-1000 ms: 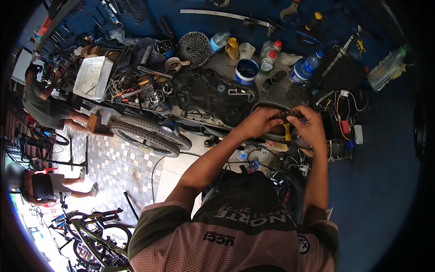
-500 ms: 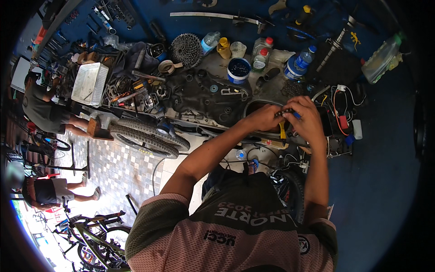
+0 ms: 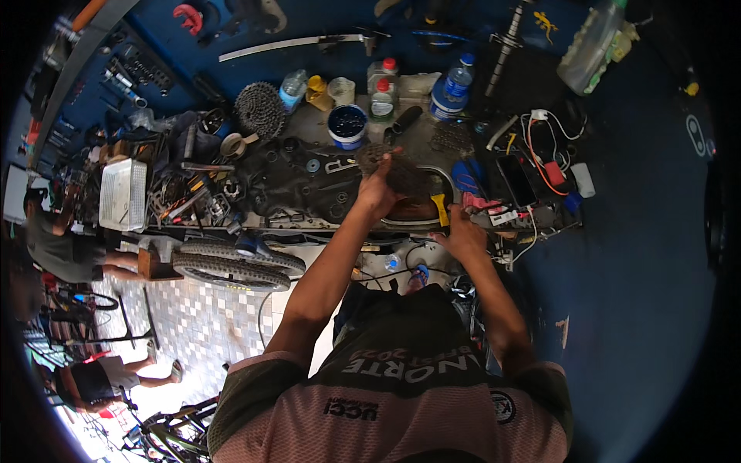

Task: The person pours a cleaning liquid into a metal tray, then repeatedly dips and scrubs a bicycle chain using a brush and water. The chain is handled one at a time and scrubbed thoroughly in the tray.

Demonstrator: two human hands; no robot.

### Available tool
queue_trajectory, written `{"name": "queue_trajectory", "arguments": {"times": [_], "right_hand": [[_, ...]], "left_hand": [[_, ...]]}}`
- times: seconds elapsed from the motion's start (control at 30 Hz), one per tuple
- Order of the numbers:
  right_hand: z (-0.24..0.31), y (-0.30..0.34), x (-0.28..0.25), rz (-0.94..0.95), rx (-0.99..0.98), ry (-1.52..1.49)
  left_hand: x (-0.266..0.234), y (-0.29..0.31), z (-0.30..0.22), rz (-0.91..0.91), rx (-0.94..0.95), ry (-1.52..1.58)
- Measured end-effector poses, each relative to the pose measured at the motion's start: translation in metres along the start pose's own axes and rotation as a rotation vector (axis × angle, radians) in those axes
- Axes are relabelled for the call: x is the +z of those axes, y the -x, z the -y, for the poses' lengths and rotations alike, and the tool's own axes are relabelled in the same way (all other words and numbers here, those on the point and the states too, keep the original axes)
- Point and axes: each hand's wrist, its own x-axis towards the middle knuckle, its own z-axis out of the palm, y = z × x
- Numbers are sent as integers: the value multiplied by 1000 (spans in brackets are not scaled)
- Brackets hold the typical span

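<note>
In my left hand [image 3: 377, 191], raised over a rimmed basin [image 3: 451, 189], is a dark brown, round, blurred piece that looks like a bicycle sprocket [image 3: 411, 179]. My thumb points up along it. Brownish liquid shows in the basin below. A yellow-handled tool [image 3: 440, 207] leans on the basin's right front rim; its kind is unclear. Just beside the handle's lower end is my right hand [image 3: 465, 238], index finger stretched out and thumb apart. I cannot tell whether it touches the handle.
Behind the basin stand a blue-and-white tub [image 3: 347, 139], bottles [image 3: 382, 104] and a large cassette [image 3: 259, 110]. Right of it lie a phone [image 3: 515, 180] and cables. A white basket [image 3: 123, 194] sits leftward. Tires [image 3: 231, 266] rest below the bench; two people are at far left.
My hands have parted: the left moved left with the dark piece, the right came down toward the yellow handle. The whole view has shifted, with bench things now further left and higher.
</note>
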Motion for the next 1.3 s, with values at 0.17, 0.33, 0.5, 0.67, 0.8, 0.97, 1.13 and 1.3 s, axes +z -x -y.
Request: {"name": "queue_trajectory", "arguments": {"times": [0.17,0.33,0.5,0.67,0.8,0.97,1.13,1.3], "right_hand": [[-17,-3,7,-155,-67,-72],[-17,-14,-17,-397,-184,-307],[-4,-39,-40,-408,-162,-496],[2,-53,-43,-410,-188,-495],[-1,-68,-31,-325,-196,-322],[-10,-87,4,-220,-86,-264],[22,-87,16,-343,-118,-942],[37,-86,47,-415,-24,-907]], "left_hand": [[4,6,11,-106,26,-21],[7,8,20,-192,57,-69],[-7,5,28,-294,101,-137],[-13,6,30,-282,133,-135],[-18,9,32,-283,165,-132],[-12,8,34,-283,181,-141],[13,10,34,-367,172,-212],[11,2,39,-321,233,-165]]}}
